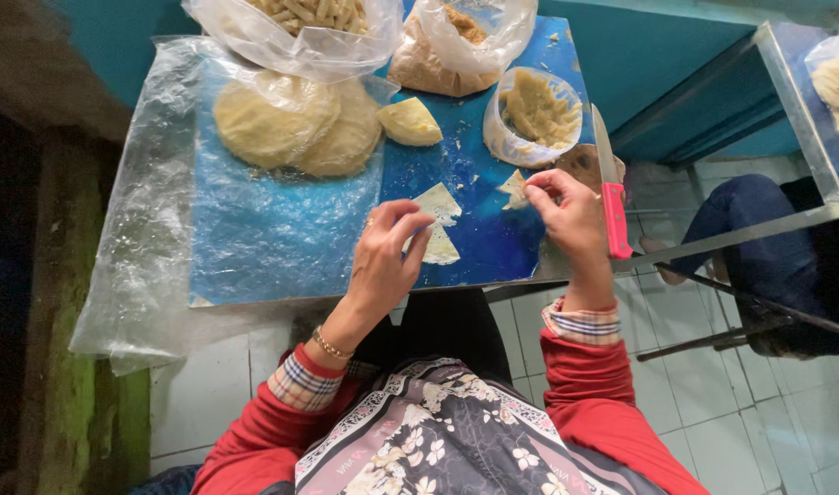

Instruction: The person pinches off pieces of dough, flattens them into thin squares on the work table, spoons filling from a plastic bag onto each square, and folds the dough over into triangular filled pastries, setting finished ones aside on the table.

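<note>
2 round dough discs (296, 124) under plastic, bag of strips (300, 23), tub of filling (534, 112), red-handled knife (612, 188)

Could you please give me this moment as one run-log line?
left hand: on triangular dough piece | right hand: pinching small dough piece | knife: lying on blue table by right hand
</note>
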{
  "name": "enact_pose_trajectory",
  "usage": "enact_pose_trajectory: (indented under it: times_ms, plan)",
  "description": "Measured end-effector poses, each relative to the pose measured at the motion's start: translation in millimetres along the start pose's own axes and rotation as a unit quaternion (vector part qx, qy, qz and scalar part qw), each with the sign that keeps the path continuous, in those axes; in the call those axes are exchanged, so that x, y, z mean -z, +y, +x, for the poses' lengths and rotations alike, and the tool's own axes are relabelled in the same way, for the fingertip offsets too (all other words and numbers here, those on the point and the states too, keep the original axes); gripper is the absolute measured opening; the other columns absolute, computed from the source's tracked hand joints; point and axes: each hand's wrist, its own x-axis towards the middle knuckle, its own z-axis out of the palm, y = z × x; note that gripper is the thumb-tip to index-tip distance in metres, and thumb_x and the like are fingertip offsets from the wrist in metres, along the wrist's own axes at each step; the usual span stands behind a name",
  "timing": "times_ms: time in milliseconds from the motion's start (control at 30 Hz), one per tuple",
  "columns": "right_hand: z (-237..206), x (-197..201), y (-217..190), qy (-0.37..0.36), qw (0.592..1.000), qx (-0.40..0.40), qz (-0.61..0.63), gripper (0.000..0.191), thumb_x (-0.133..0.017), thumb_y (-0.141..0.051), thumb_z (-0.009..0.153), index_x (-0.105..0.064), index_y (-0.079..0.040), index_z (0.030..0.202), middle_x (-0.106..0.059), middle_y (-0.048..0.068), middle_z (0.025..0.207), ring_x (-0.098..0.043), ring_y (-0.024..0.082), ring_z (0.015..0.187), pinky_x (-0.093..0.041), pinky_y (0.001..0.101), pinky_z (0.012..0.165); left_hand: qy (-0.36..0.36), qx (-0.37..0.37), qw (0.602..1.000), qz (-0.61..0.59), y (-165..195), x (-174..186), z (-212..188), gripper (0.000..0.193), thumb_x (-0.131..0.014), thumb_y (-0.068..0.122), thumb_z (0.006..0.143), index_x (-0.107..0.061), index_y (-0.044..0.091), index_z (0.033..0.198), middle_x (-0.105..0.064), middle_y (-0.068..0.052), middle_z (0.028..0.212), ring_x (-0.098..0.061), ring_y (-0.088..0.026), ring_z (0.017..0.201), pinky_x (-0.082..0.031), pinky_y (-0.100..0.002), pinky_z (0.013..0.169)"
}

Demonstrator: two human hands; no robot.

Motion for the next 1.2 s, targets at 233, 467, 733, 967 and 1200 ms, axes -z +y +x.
enact_pose_trajectory:
  times_ms: [233,467,733,967,1200]
  plan:
    - [-26,13,-33,-0.143,0.934,0.007,0.328,0.014,-0.066,-0.013,0.1,-0.068,-0.002,0.109,-0.072,0.003,0.094,-0.065,0.009,0.084,-0.05,0.0246,0.073,-0.131,0.024,0.968,-0.212,15,-9,41,0.043,-0.078,0.021,0.09,-0.065,0.004,0.127,-0.07,-0.013,0.12,-0.067,-0.024,0.11,-0.053,-0.036,0.092]
    - [-33,-21,-35,-0.137,0.904,0.044,0.402,0.018,-0.071,-0.013,0.098,-0.061,-0.005,0.11,-0.07,0.005,0.1,-0.064,0.009,0.087,-0.051,0.0248,0.075,-0.187,0.085,0.959,-0.196,23,-10,40,0.017,-0.071,0.018,0.093,-0.075,0.007,0.105,-0.077,-0.007,0.087,-0.075,-0.014,0.079,-0.058,-0.029,0.072]
    - [-24,-29,-30,0.063,0.944,0.043,0.32,0.023,-0.077,-0.005,0.094,-0.057,-0.008,0.107,-0.07,0.004,0.092,-0.064,0.008,0.079,-0.051,0.0222,0.066,-0.234,0.037,0.943,-0.234,1,-13,43,0.014,-0.068,0.013,0.094,-0.072,0.003,0.104,-0.075,-0.006,0.088,-0.072,-0.013,0.083,-0.056,-0.029,0.075]
    - [9,-43,4,-0.16,0.926,-0.042,0.34,0.013,-0.074,-0.015,0.096,-0.071,-0.006,0.105,-0.076,0.001,0.105,-0.067,0.006,0.088,-0.052,0.0234,0.071,-0.072,0.145,0.958,-0.237,-25,14,47,0.011,-0.067,0.01,0.098,-0.07,0.001,0.105,-0.073,-0.002,0.086,-0.067,-0.006,0.08,-0.055,-0.024,0.073]
    - [14,-85,0,-0.153,0.961,0.003,0.228,0.015,-0.076,-0.017,0.093,-0.079,-0.004,0.101,-0.076,0.0,0.09,-0.066,0.005,0.081,-0.054,0.0216,0.075,-0.044,0.164,0.966,-0.195,-25,40,41,0.012,-0.067,0.011,0.099,-0.071,0.001,0.103,-0.073,-0.003,0.083,-0.066,-0.008,0.077,-0.054,-0.025,0.069]
